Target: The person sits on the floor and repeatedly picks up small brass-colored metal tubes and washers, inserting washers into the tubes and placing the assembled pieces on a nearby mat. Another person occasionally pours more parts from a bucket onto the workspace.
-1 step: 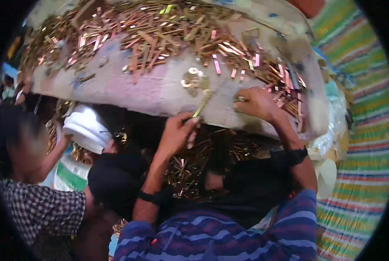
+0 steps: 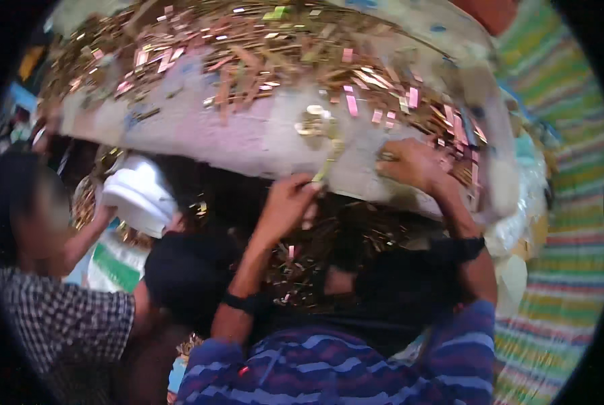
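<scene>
My left hand (image 2: 290, 202) pinches a thin, flat, brass-coloured metal strip (image 2: 326, 166) between thumb and fingers at the near edge of the worktop. The strip's far end points at a small heap of shiny brass-coloured pieces (image 2: 313, 123) lying on the pale, stained surface (image 2: 248, 143). To the right, just above that surface, my right hand (image 2: 415, 164) is closed, fingers curled. Something small and shiny shows at its fingertips, too blurred to name. A large spread of loose metal strips (image 2: 268, 74) covers the far part of the worktop.
More strips (image 2: 295, 260) lie below the worktop edge, around my legs. On the left, a person in a checked shirt (image 2: 65, 317) holds a white tub (image 2: 138, 196). Beside them stands a white and green sack (image 2: 116, 266). Striped sheeting (image 2: 565, 283) runs along the right.
The whole scene has shifted slightly to the right in view. Both hands keep about the same places over the worktop, and the strip is still in my left hand.
</scene>
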{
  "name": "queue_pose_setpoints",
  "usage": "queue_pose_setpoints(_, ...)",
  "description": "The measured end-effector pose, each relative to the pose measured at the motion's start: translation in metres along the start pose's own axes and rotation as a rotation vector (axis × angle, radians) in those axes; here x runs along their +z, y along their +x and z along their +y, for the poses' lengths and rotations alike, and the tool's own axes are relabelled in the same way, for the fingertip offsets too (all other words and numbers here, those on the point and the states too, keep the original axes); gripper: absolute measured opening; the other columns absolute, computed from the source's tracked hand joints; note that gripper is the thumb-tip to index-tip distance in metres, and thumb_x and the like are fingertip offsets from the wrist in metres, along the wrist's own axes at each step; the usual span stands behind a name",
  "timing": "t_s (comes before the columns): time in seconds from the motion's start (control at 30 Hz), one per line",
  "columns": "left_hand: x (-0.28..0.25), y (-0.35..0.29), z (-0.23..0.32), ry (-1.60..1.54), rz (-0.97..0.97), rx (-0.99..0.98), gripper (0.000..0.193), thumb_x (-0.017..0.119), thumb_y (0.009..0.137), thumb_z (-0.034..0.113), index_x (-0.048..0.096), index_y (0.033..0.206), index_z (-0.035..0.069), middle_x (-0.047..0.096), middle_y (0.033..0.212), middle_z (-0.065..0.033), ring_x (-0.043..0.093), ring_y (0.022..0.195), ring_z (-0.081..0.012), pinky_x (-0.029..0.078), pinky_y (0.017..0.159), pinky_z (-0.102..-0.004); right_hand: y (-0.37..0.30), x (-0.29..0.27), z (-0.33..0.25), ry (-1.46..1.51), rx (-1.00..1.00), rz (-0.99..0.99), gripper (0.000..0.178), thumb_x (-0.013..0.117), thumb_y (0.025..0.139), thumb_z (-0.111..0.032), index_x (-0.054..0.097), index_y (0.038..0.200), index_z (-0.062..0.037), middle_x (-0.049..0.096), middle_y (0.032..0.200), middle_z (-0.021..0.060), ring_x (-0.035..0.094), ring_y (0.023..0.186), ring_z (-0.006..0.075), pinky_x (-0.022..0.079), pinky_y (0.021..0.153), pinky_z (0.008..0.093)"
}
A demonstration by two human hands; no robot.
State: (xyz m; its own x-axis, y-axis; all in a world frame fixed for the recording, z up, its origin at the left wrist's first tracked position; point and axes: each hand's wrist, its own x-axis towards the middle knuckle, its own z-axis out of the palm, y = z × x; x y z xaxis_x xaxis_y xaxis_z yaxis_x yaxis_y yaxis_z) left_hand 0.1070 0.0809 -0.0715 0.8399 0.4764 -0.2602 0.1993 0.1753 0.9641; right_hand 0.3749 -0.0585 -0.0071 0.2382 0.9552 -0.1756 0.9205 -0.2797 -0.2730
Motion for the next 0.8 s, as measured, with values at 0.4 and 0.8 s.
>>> queue_pose_setpoints(0.4,-0.002,0.005,-0.018,-0.186,-0.011,0.029,0.021,0.061,0.101,0.019,0.066,0.106,0.000,0.052,0.062,0.0003,0.050,0.048,-0.0094,0.042,0.042,-0.0292,0.007,0.003,-0.015,-0.032,-0.082,0.037,0.026,0.067,0.083,-0.028,0.070,0.093,-0.0041,0.067,0.081,0.0216,0.066,0.079,0.0408,0.049,0.071,0.0487)
queue_pose_setpoints(0.8,-0.003,0.007,-0.024,-0.207,-0.010,0.098,0.021,0.060,0.101,0.019,0.066,0.106,0.000,0.051,0.067,-0.0005,0.052,0.047,-0.0095,0.046,0.038,-0.0276,0.006,0.014,-0.016,-0.072,-0.047,0.063,0.019,0.068,0.083,-0.021,0.068,0.085,-0.0023,0.068,0.080,0.0212,0.065,0.078,0.0433,0.050,0.072,0.0506)
